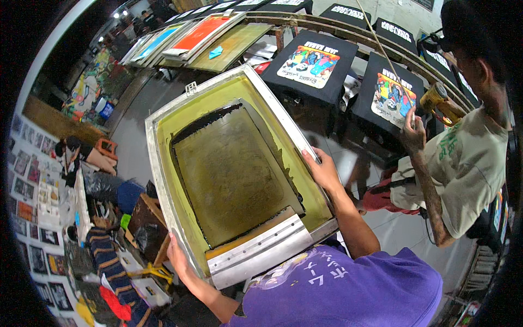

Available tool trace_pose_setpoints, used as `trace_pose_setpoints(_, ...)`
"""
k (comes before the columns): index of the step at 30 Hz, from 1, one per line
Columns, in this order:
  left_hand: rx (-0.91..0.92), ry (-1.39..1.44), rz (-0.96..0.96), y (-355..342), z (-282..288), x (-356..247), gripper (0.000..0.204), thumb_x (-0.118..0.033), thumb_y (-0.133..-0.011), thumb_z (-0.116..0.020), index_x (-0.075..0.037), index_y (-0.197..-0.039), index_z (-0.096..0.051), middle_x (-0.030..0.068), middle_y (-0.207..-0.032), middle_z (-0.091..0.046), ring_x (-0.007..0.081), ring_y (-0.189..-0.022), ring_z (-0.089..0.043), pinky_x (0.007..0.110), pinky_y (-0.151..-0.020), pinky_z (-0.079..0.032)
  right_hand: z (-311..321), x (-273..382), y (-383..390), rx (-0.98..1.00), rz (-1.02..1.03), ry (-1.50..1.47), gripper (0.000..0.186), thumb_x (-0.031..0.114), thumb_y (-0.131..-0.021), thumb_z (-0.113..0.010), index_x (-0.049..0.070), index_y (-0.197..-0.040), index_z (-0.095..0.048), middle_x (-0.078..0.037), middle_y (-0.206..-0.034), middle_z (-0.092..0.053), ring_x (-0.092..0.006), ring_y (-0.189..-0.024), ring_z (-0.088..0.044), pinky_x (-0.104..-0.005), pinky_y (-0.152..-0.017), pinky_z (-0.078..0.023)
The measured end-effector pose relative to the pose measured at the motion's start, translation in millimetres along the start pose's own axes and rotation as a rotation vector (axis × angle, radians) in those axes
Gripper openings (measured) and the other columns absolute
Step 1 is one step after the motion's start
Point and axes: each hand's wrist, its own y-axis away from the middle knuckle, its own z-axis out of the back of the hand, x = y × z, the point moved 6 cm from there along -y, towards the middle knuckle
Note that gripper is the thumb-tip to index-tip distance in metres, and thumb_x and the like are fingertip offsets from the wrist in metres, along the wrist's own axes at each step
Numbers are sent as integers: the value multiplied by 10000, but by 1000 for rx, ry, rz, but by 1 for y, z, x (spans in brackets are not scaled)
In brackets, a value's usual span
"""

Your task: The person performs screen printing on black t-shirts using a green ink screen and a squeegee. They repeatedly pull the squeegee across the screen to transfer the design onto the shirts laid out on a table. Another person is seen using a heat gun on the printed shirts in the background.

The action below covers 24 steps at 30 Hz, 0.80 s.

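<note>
Tilted in front of my chest is a screen printing frame [155, 158] with a pale metal rim and yellow-green mesh. Black ink [204, 122] borders the darker rectangle in the middle of the mesh. At the near end of the frame lies a wide squeegee [261, 250] with a metal holder and a brownish blade; neither hand touches it. My left hand [181, 259] grips the near left edge of the frame. On the right edge, my right hand [322, 170] is closed, thumb on top and the other fingers partly hidden beneath.
Printed black shirts [313, 41] lie on boards along a rail [348, 39], ahead and to the right. Close on my right, a person [463, 158] holds a yellowish tool [433, 98]. More screens [204, 35] lean at the far left. Clutter and a wooden box [150, 218] sit on my left.
</note>
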Motion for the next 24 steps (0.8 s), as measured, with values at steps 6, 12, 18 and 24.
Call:
trace_pose_setpoints(6, 115, -93, -48, -141, -89, -41, 678, -514, -1010, -533, 84, -1326, -579, 156, -1310, -620, 222, -1184, -564, 341, -1041, -401, -31, -11, -110, -102, -10, -14, 746, 583, -878, -656, -48, -1274, -613, -270, -1202, -668, -344, -1131, -649, -413, -988, -479)
trace_pose_setpoints(12, 169, -120, -59, -277, -180, -104, 664, -518, -1012, -525, 76, -1296, -605, 149, -1283, -628, 221, -1162, -556, 352, -1038, -392, -47, 31, -187, -238, -108, -6, 708, 561, -876, -668, -31, -1263, -621, -256, -1198, -673, -330, -1127, -651, -400, -973, -483)
trace_pose_setpoints(18, 406, -186, -178, -358, -304, -161, 652, -505, -1018, -523, 100, -1233, -634, 129, -1139, -674, 189, -1036, -567, 340, -968, -419, -30, 0, -240, -449, -155, -131, 647, 503, -908, -673, -51, -1239, -629, -245, -1125, -701, -302, -1074, -671, -374, -946, -492)
trace_pose_setpoints(24, 616, -334, -246, -393, -464, -184, 617, -493, -1005, -553, 80, -1203, -663, 114, -970, -678, 174, -912, -562, 322, -879, -450, 23, -13, -241, -731, -338, -99, 654, 533, -886, -696, -50, -1178, -658, -198, -1007, -716, -236, -907, -674, -345, -823, -511)
